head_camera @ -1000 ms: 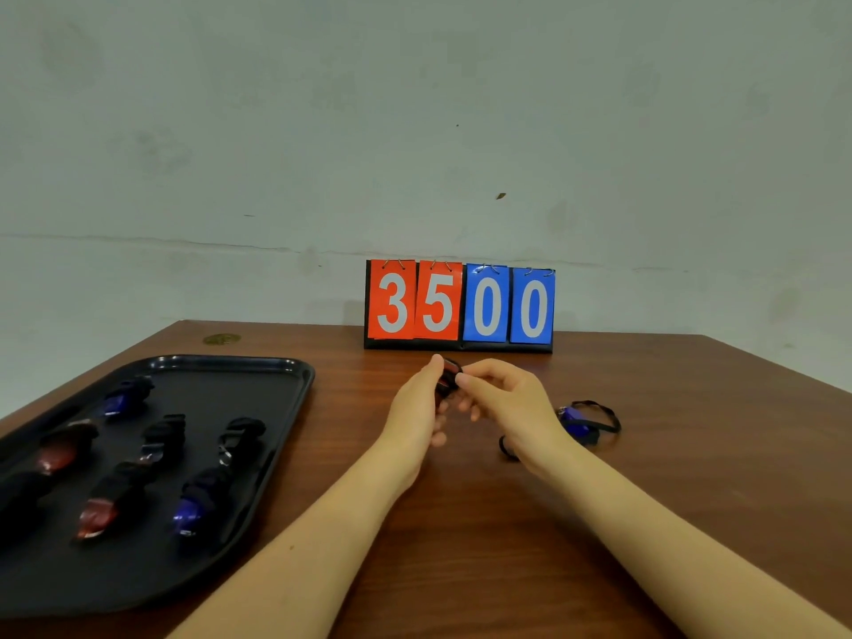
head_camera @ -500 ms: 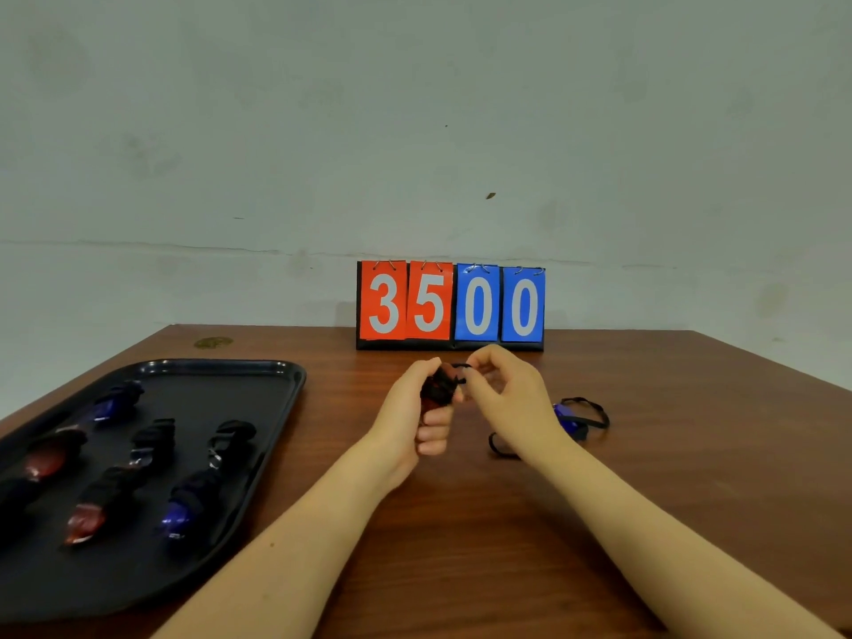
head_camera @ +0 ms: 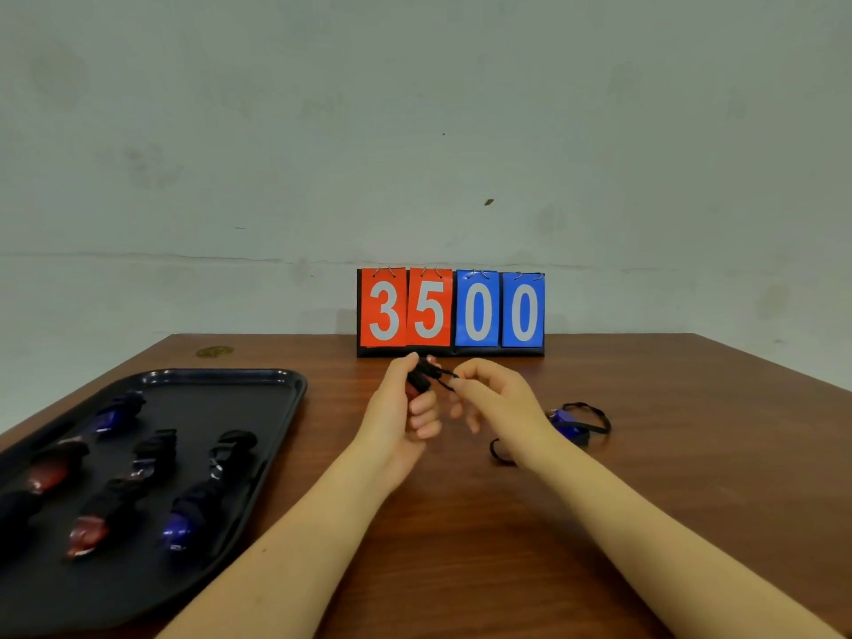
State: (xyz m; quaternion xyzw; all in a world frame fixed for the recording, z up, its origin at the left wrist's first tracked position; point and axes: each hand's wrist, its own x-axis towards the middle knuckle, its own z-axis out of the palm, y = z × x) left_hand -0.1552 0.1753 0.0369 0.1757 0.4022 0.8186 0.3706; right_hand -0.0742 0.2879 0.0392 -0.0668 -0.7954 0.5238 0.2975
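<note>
Watched feed from remote station. Noted left hand [head_camera: 401, 417] gripping small black bundle [head_camera: 420, 378], fingers curled round it, held above table [head_camera: 507, 523] just in front of scoreboard [head_camera: 452, 311]. Close beside it, right hand [head_camera: 498, 408] pinched black cord [head_camera: 446, 374] running off bundle. Hands near, not touching. My read of step: winding cord onto bundle, partway. Could not tell what lay under wraps. Next move, as I judged: hold cord taut, lay more turns, tuck end, carry to tray [head_camera: 295, 389] among wound pieces. Blue whistle [head_camera: 565, 419], cord loose, lay behind right wrist.
</note>
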